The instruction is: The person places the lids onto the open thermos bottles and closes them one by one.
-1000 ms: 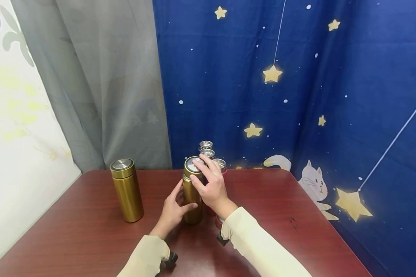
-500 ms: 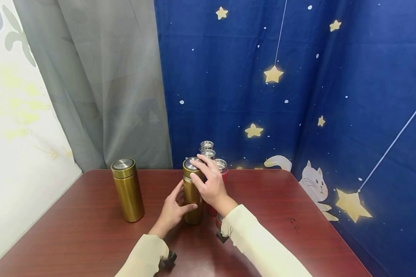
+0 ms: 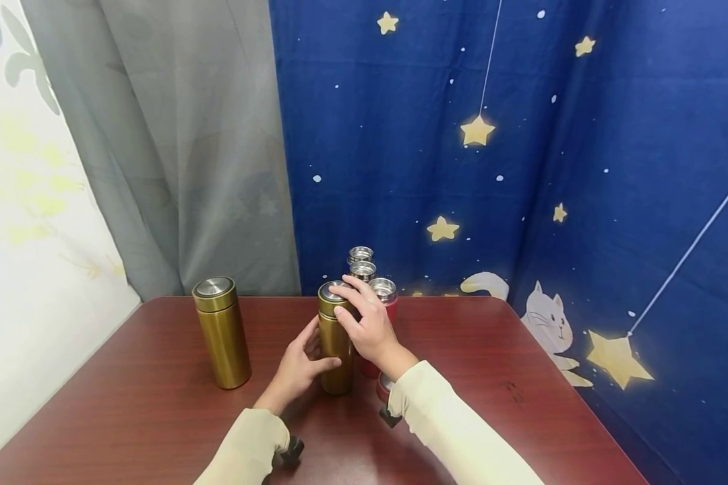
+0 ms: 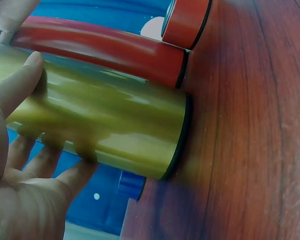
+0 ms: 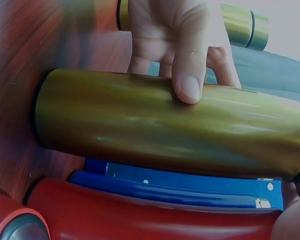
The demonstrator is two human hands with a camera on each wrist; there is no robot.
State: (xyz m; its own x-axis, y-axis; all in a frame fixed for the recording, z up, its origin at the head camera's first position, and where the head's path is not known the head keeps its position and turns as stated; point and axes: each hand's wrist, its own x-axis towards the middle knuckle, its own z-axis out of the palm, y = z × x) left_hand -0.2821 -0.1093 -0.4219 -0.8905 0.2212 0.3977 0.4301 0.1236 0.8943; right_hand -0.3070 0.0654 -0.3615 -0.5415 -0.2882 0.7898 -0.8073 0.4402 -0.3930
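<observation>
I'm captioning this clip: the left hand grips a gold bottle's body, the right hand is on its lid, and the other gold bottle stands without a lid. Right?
Not quite: the other gold bottle has its lid on, as the head view shows. The left hand grips the first bottle, with the right hand on its lid.

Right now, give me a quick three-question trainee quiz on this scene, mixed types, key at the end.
1. Which hand touches the lid of the held bottle?
2. True or false: the red bottle stands open, with no cap on.
3. Fill in: the other gold bottle stands to the person's ____ of the held one.

Key:
1. The right hand.
2. True.
3. Left.
</observation>
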